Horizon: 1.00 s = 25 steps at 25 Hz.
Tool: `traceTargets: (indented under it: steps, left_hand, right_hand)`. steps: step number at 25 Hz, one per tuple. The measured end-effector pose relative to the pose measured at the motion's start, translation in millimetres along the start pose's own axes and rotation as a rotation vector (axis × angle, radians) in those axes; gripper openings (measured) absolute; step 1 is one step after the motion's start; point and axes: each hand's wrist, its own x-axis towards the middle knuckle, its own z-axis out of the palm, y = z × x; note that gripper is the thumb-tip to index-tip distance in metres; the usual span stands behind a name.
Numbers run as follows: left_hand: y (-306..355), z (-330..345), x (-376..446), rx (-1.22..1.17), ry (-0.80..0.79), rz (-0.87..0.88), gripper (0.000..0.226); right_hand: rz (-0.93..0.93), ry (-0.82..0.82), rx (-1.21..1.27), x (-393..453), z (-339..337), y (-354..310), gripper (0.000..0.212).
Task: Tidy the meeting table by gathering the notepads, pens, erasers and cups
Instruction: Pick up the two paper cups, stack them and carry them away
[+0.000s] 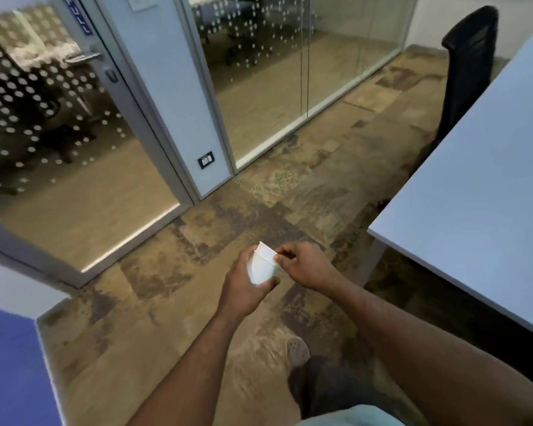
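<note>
White paper cups (261, 265), nested one in another, are held out over the carpet in front of me. My left hand (243, 287) grips the cups from below and the side, fingers wrapped round them. My right hand (302, 264) pinches the rim of the cups with thumb and fingertips. The white meeting table (480, 186) stands to the right, apart from both hands; the part in view bears nothing.
A black mesh chair (468, 69) stands at the table's far end. A glass door (59, 142) with a "PULL" sign and glass partitions line the far side. Patterned brown carpet (228, 210) lies between. A blue surface (10, 364) is at lower left. My shoe (297, 352) shows below.
</note>
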Motion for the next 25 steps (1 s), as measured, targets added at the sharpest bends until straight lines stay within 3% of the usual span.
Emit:
traceTargets:
  steps: [6, 17, 25]
  left_hand:
    - [23, 22, 206, 0.015, -0.122, 0.123, 0.086]
    - [104, 98, 486, 0.073, -0.405, 0.336, 0.086]
    - [209, 226, 641, 0.121, -0.839, 0.622, 0.085]
  right_hand:
    - [0.115, 0.216, 0.157, 158, -47, 32, 0.016]
    - [0.333, 0.454, 0.117, 355, -166, 109, 0.022]
    - [0.630, 0.805, 0.172, 421, -259, 190, 0.018]
